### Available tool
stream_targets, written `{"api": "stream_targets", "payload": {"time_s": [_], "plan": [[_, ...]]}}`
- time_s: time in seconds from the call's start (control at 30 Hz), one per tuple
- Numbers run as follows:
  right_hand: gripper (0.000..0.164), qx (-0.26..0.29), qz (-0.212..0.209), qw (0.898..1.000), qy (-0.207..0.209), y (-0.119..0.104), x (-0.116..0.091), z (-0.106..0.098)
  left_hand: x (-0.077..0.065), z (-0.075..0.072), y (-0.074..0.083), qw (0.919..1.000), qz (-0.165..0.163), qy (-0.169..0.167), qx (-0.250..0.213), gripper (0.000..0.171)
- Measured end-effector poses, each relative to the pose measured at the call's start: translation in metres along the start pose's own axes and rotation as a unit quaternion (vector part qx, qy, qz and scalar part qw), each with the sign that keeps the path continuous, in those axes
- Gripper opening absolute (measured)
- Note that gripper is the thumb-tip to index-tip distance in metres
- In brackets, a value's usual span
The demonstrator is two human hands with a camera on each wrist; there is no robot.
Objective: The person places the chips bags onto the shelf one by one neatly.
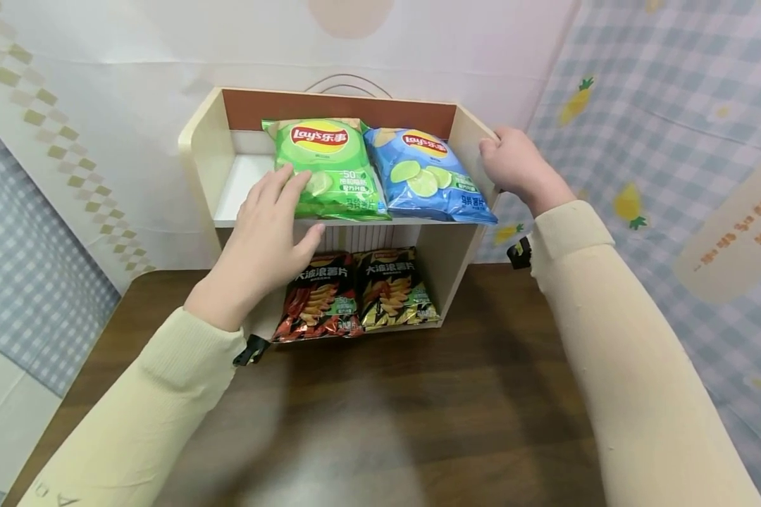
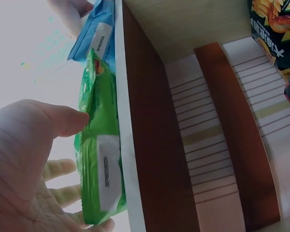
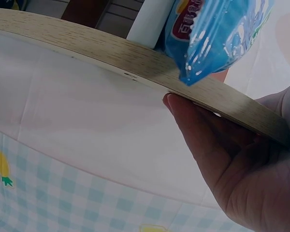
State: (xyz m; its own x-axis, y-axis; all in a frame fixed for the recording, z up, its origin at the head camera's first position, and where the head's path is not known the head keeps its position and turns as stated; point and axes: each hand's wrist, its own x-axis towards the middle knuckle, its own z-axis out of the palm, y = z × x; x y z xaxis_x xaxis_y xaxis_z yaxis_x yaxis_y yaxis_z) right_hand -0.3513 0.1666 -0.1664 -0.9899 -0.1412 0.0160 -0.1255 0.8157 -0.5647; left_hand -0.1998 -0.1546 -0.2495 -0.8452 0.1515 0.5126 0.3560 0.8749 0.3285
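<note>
A small two-tier wooden shelf (image 1: 466,127) stands against the wall. On its upper tier a green bag of Lay's chips (image 1: 355,158) lies beside a blue bag of Lay's chips (image 1: 412,184). My left hand (image 1: 263,232) is at the green bag, its fingers extended over the front; in the left wrist view the thumb touches the bag's edge. With fingers and thumb on either side, my right hand (image 1: 514,163) grips the shelf's right side panel (image 3: 203,94), next to the blue bag. The palm of the right hand is partly hidden behind the panel.
On the lower tier lie a red-and-black chip bag (image 1: 320,296) and a gold-and-black chip bag (image 1: 393,289). The shelf stands on a dark wooden table (image 1: 368,408). A white cloth (image 1: 133,70) hangs behind, and a checked cloth with pineapples (image 1: 672,105) hangs on the right.
</note>
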Motion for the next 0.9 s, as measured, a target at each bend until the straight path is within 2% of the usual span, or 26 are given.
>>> {"api": "stream_targets", "payload": {"time_s": [0.1, 0.2, 0.3, 0.43, 0.53, 0.6, 0.73, 0.9], "plan": [[0.057, -0.004, -0.002, 1.0, 0.005, 0.003, 0.002, -0.002, -0.005, -0.002, -0.001, 0.9999, 0.009, 0.006, -0.001, 0.067], [0.058, -0.004, 0.0, 1.0, 0.007, 0.007, 0.002, -0.004, -0.019, -0.001, -0.001, 0.9992, 0.029, 0.028, -0.01, 0.067], [0.058, -0.002, 0.007, 1.0, 0.006, 0.013, -0.001, -0.005, -0.042, 0.004, -0.004, 0.9952, 0.067, 0.066, -0.028, 0.064], [0.058, -0.002, 0.016, 1.0, 0.01, 0.015, -0.003, -0.007, -0.075, 0.015, -0.012, 0.9841, 0.123, 0.121, -0.043, 0.059], [0.058, -0.001, 0.016, 1.0, 0.014, 0.013, -0.002, -0.01, -0.093, 0.025, -0.021, 0.9802, 0.14, 0.135, -0.034, 0.057], [0.058, 0.001, 0.014, 1.0, 0.014, 0.012, -0.002, -0.01, -0.105, 0.032, -0.026, 0.9818, 0.137, 0.131, -0.016, 0.056], [0.056, 0.005, 0.014, 1.0, 0.014, 0.013, -0.003, -0.01, -0.124, 0.05, -0.032, 0.9886, 0.107, 0.103, 0.023, 0.057], [0.055, 0.01, 0.018, 1.0, 0.015, 0.014, -0.005, -0.008, -0.139, 0.069, -0.031, 0.9935, 0.072, 0.077, 0.042, 0.056]]}}
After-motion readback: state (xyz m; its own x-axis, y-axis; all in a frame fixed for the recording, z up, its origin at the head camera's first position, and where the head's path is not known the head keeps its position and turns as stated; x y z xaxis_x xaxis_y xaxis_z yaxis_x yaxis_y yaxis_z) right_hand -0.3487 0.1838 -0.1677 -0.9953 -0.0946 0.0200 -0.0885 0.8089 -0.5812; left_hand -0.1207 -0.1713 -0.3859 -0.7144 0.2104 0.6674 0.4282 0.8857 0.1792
